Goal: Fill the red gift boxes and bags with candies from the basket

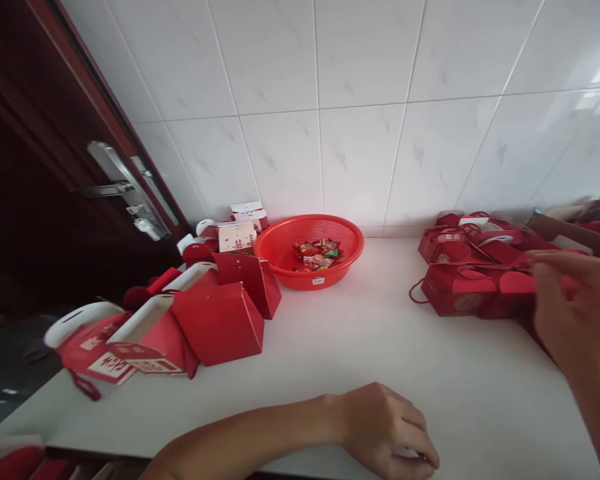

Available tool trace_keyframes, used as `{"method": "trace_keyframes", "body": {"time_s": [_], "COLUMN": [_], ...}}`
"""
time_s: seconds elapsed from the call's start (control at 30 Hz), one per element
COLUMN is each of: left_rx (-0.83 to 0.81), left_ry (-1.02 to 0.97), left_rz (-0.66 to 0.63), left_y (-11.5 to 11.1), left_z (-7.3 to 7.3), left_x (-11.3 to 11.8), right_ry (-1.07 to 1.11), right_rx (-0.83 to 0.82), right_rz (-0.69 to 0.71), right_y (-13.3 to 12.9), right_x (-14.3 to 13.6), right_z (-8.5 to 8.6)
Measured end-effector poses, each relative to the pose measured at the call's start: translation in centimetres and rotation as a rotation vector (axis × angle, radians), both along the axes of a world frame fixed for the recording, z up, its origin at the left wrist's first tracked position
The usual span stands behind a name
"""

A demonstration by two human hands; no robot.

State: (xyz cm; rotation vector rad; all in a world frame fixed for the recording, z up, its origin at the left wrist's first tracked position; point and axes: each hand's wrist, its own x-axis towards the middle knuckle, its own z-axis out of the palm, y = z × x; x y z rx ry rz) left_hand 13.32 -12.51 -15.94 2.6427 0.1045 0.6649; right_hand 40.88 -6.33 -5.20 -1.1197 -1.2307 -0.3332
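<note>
My left hand (390, 430) rests low in the centre on the white table (355, 360), its fingers curled towards the thumb; whatever may be inside them is hidden. At the right, my right hand (575, 313) is over a group of closed red boxes (460, 290), slightly blurred. Its thumb and fingers are bent together near a red box top, and what they may pinch is unclear. An orange-red basket (310, 283) with wrapped candies (320, 255) stands by the wall. Open red boxes (155, 333) stand at the left, beside a red box (220, 323) with a plain face.
A tiled wall (360, 160) runs behind the table. A dark door with a metal handle (125, 190) is at the left. More red items lie in a cardboard box (570, 230) at the far right, and others sit below the table's front left edge.
</note>
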Motion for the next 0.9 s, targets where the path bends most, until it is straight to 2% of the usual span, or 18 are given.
{"method": "trace_keyframes", "body": {"time_s": [0.03, 0.07, 0.13, 0.27, 0.33, 0.37, 0.47, 0.57, 0.63, 0.7, 0.9], "left_rx": [0.048, 0.098, 0.175, 0.178, 0.197, 0.209, 0.185, 0.140, 0.102, 0.073, -0.089], "left_ry": [-0.020, -0.037, -0.065, -0.057, -0.011, 0.044, 0.280, 0.400, 0.437, 0.426, 0.337], "left_rz": [0.029, 0.074, 0.194, 0.696, 0.957, 1.030, 1.069, 1.109, 1.135, 1.105, 0.849], "left_y": [0.2, 0.4, 1.0, 2.2, 2.6, 2.8, 3.0, 2.7, 2.4, 2.1, 2.0], "left_z": [1.3, 2.9, 7.0, 15.7, 18.5, 19.3, 20.0, 19.1, 18.7, 18.8, 21.0], "left_x": [-0.8, -1.9, -5.0, -13.8, -18.5, -20.6, -25.5, -27.5, -27.4, -26.7, -22.3], "right_ry": [-0.100, -0.200, -0.342, -0.458, -0.451, -0.445, -0.435, -0.413, -0.390, -0.364, -0.270], "right_rx": [0.016, -0.044, -0.125, -0.245, -0.294, -0.320, -0.373, -0.412, -0.437, -0.459, -0.586], "right_rz": [0.100, 0.231, 0.473, 0.804, 0.893, 0.924, 0.982, 0.978, 0.958, 0.945, 0.949], "right_y": [0.2, 0.3, 0.3, 0.1, 0.0, -0.1, -0.3, -0.4, -0.4, -0.3, 0.0], "right_x": [-2.3, -4.5, -8.3, -13.3, -14.6, -15.0, -15.6, -15.6, -15.5, -15.3, -15.4], "right_z": [-0.1, -0.3, -1.0, -3.3, -4.5, -5.1, -6.5, -7.0, -6.9, -6.8, -6.0]}}
